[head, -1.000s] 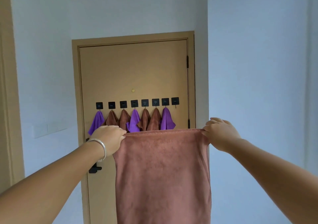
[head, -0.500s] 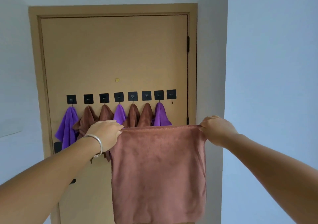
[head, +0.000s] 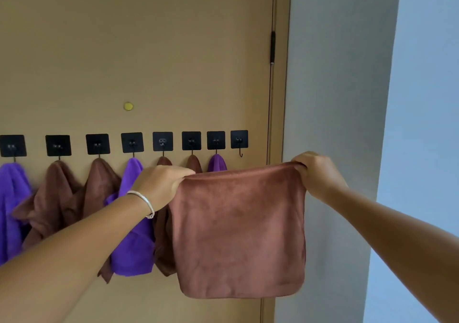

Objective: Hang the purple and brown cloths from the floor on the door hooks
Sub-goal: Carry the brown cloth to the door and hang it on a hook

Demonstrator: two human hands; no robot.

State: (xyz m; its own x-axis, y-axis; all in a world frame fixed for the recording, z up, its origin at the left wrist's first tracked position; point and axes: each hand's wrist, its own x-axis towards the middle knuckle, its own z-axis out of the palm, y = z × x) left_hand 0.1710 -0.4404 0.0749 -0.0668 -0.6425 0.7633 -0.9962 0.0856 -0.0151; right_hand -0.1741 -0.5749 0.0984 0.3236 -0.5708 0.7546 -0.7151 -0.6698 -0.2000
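A brown cloth (head: 239,233) hangs stretched flat between my hands in front of the tan door (head: 139,49). My left hand (head: 161,186) pinches its top left corner; my right hand (head: 316,173) pinches its top right corner. A row of black square hooks runs across the door. Several carry purple cloths (head: 135,223) and brown cloths (head: 56,198). The rightmost hook (head: 239,140) is bare, just above the held cloth's top edge. The cloth hides the lower parts of the hanging cloths behind it.
The door frame (head: 279,99) and a black hinge (head: 272,47) stand at the right of the door. A grey-white wall (head: 335,74) juts out beside it, with a lighter wall (head: 422,99) further right. A brass peephole (head: 128,106) sits above the hooks.
I have come much closer to the door, so the hooks fill the view. Both hands still hold the brown cloth spread, now just below the bare rightmost hook.
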